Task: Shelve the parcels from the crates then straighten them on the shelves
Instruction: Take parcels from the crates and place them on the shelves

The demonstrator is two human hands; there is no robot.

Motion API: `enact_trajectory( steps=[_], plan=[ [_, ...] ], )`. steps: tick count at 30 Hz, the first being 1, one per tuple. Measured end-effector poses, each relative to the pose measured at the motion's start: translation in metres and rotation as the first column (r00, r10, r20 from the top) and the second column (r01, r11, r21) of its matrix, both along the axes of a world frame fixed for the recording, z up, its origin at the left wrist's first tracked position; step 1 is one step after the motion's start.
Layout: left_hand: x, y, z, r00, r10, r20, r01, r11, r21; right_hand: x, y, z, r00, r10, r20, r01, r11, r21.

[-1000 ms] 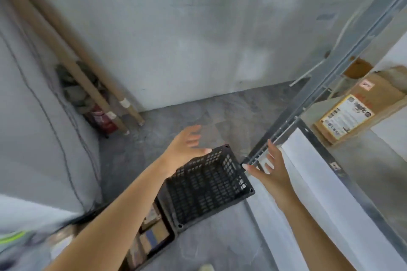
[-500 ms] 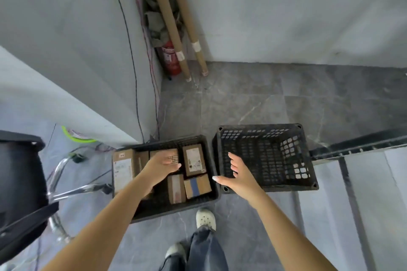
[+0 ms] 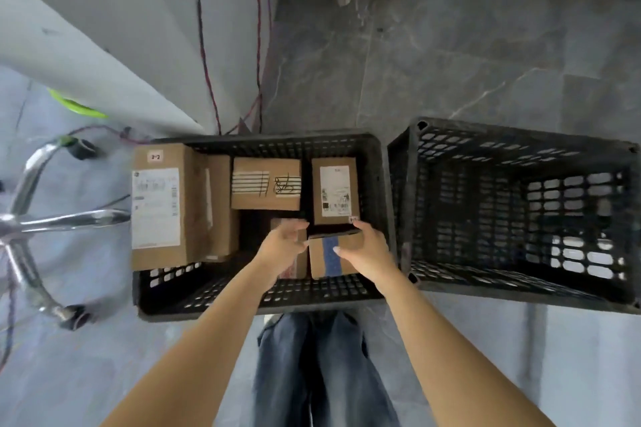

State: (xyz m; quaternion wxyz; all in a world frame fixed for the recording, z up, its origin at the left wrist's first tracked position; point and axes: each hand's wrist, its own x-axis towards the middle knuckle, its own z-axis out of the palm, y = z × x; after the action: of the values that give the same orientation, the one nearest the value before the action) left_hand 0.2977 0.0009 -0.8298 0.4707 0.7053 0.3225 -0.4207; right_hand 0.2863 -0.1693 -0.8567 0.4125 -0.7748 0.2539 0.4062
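Parcel [image 3: 327,265] with blue tape was pinched in the right hand [image 3: 367,250], left hand [image 3: 281,250] loosely open beside it; that one-sided grip could let it tip into the crate [image 3: 242,305].

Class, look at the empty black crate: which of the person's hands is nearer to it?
Right. The right hand is just left of the empty crate, over the neighbouring crate; the left hand is farther left.

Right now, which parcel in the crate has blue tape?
The small parcel gripped by the right hand, at the near right of the crate; no other parcel shows blue.
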Motion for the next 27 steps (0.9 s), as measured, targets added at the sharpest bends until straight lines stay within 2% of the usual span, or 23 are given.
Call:
enact_trajectory(
  steps=[2,5,9,11,14,17,20,22,24,27],
  plan=[
    [-0.005,-0.004,-0.038,0.999,0.042,-0.003,-0.042,0.999,-0.001,-0.003,0.006,-0.039,1.000,0.014,-0.013,-0.015,0.995,-0.096],
    [-0.011,-0.019,-0.076,0.992,0.110,-0.059,-0.113,0.993,-0.046,-0.011,0.011,-0.079,0.997,-0.075,-0.018,0.070,0.980,-0.189],
    [-0.019,-0.034,-0.094,0.954,0.218,-0.206,-0.237,0.968,-0.076,-0.024,0.008,-0.093,0.986,-0.166,0.019,0.167,0.970,-0.179],
    [-0.027,-0.035,-0.079,0.952,0.227,-0.204,-0.254,0.961,-0.114,-0.031,0.005,-0.077,0.977,-0.206,0.050,0.211,0.965,-0.158],
    [-0.034,-0.032,-0.022,0.968,0.220,-0.118,-0.237,0.959,-0.158,-0.042,0.006,-0.025,0.959,-0.266,0.096,0.277,0.951,-0.138],
    [-0.034,-0.027,0.059,0.968,0.247,-0.034,-0.249,0.945,-0.213,-0.056,0.011,0.048,0.904,-0.359,0.231,0.383,0.921,-0.069],
    [-0.026,-0.026,0.145,0.961,0.245,0.129,-0.200,0.936,-0.288,-0.060,0.017,0.128,0.810,-0.478,0.341,0.487,0.871,0.064],
    [-0.013,-0.031,0.199,0.938,0.216,0.271,-0.128,0.943,-0.309,-0.053,0.020,0.181,0.711,-0.594,0.377,0.575,0.799,0.175],
    [0.008,-0.036,0.248,0.906,0.225,0.358,-0.099,0.935,-0.339,-0.036,0.021,0.229,0.624,-0.699,0.348,0.640,0.713,0.285],
    [0.039,-0.043,0.314,0.852,0.253,0.458,-0.048,0.909,-0.413,-0.005,0.015,0.295,0.570,-0.775,0.272,0.671,0.631,0.389]
  ],
)
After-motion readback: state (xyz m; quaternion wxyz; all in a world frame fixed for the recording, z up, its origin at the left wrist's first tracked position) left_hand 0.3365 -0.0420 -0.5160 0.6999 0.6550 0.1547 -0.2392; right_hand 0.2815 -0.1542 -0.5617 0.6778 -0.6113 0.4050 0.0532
